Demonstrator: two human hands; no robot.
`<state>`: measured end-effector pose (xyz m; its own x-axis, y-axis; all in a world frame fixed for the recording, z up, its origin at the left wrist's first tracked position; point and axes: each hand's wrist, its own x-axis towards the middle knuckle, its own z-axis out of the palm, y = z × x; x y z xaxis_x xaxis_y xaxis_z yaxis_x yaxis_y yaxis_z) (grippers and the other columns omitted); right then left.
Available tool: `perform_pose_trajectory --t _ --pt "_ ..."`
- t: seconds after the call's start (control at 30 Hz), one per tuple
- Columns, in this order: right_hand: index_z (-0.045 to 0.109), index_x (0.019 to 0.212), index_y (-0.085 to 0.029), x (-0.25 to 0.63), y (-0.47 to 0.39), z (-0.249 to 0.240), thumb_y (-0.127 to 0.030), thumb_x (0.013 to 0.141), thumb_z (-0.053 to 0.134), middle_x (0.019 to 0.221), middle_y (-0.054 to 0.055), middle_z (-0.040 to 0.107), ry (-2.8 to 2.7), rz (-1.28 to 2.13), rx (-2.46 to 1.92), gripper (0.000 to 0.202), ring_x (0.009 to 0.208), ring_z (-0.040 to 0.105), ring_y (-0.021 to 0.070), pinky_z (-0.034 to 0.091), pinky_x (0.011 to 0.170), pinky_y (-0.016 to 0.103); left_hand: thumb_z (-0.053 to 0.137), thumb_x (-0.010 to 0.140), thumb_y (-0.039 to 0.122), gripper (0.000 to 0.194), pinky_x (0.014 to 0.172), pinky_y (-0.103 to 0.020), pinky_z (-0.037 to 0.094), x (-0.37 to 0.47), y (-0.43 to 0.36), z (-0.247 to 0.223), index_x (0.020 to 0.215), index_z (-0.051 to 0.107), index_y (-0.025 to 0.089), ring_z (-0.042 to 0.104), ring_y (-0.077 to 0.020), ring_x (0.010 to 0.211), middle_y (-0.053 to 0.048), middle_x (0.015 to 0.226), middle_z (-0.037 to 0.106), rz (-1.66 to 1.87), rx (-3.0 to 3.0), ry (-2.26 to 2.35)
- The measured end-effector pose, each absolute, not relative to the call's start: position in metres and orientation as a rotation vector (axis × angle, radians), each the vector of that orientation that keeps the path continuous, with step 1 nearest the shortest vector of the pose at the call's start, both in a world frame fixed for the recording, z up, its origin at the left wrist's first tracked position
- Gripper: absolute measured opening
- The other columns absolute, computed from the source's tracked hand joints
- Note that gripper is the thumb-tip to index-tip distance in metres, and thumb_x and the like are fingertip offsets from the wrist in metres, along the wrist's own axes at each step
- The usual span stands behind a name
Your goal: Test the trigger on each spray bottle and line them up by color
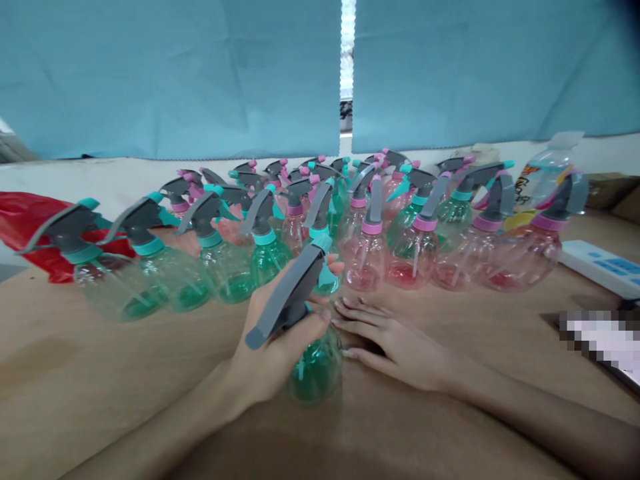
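My left hand (273, 340) is wrapped around the neck of a green spray bottle (315, 373). The bottle has a grey trigger head with a teal nozzle pointing away from me, and its clear green body is low over the table. Just to its right, my right hand (387, 340) lies palm down with fingers stretched toward the bottle. Its fingertips are close to the bottle's side; whether they touch it I cannot tell. Behind both hands stand several more spray bottles, among them a green one (270, 260) and a pink one (364, 263).
A red plastic bag (55, 267) lies at the left. On the right are a clear labelled bottle (545, 170), a white power strip (603, 263) and a phone (605, 343) with a blurred screen. A blue curtain (175, 80) hangs behind the wooden table (50, 387).
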<state>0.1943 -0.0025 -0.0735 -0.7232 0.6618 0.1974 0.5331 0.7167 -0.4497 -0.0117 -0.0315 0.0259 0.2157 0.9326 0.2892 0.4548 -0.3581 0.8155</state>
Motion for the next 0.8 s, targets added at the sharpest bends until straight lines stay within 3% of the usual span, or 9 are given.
perform_pose_trajectory --t 0.1,0.23,0.37,0.47,0.67,0.8 --pt "0.044 0.143 -0.022 0.1944 -0.0027 -0.0738 -0.05 0.096 0.046 0.15 0.007 0.04 -2.563 0.526 -0.933 0.055 0.14 0.032 0.0247 0.025 0.116 0.048 0.056 0.082 0.021 0.043 0.085 -0.025 0.052 -0.0119 -0.0312 0.0269 0.124 0.058 0.03 0.065 -0.0169 0.098 0.001 0.117 0.066 1.074 1.842 1.173" --pt "0.044 0.143 -0.022 0.1941 -0.0031 -0.0732 -0.05 0.096 0.046 0.149 0.007 0.041 -2.551 0.533 -0.93 0.055 0.14 0.032 0.025 0.026 0.116 0.047 0.056 0.077 0.017 0.04 0.082 -0.028 0.052 -0.011 -0.0309 0.0302 0.115 0.062 0.027 0.065 -0.0176 0.088 0.001 0.102 0.069 1.079 1.826 1.163" --pt "0.044 0.143 -0.022 0.1937 -0.0035 -0.0711 -0.051 0.096 0.046 0.149 0.006 0.041 -2.559 0.535 -0.944 0.055 0.14 0.032 0.0247 0.026 0.116 0.047 0.056 0.075 0.022 0.015 0.065 -0.028 0.047 -0.0133 -0.0327 0.0303 0.089 0.061 0.023 0.06 -0.0165 0.072 0.003 0.076 0.063 1.071 1.85 1.257" --pt "0.044 0.143 -0.021 0.1935 -0.0038 -0.0694 -0.05 0.096 0.045 0.15 0.006 0.04 -2.587 0.515 -0.95 0.055 0.14 0.032 0.0239 0.026 0.116 0.047 0.054 0.076 0.025 0.009 0.053 -0.026 0.04 -0.0155 -0.0342 0.0297 0.083 0.057 0.023 0.055 -0.015 0.061 0.005 0.063 0.055 1.025 1.849 1.29" --pt "0.045 0.142 -0.021 0.1932 -0.0037 -0.0684 -0.051 0.096 0.043 0.15 0.007 0.04 -2.594 0.506 -0.966 0.055 0.141 0.03 0.0239 0.024 0.116 0.047 0.053 0.075 0.025 0.012 0.052 -0.025 0.04 -0.0138 -0.0327 0.0298 0.087 0.056 0.024 0.058 -0.016 0.065 0.003 0.071 0.06 1.047 1.884 1.314" --pt "0.044 0.142 -0.02 0.1935 -0.0031 -0.0694 -0.051 0.097 0.042 0.151 0.006 0.038 -2.598 0.513 -0.957 0.055 0.141 0.031 0.0235 0.025 0.116 0.047 0.053 0.074 0.024 0.04 0.063 -0.027 0.049 -0.0082 -0.0332 0.0317 0.115 0.057 0.027 0.064 -0.0197 0.078 0.0 0.092 0.068 1.024 1.906 1.345"
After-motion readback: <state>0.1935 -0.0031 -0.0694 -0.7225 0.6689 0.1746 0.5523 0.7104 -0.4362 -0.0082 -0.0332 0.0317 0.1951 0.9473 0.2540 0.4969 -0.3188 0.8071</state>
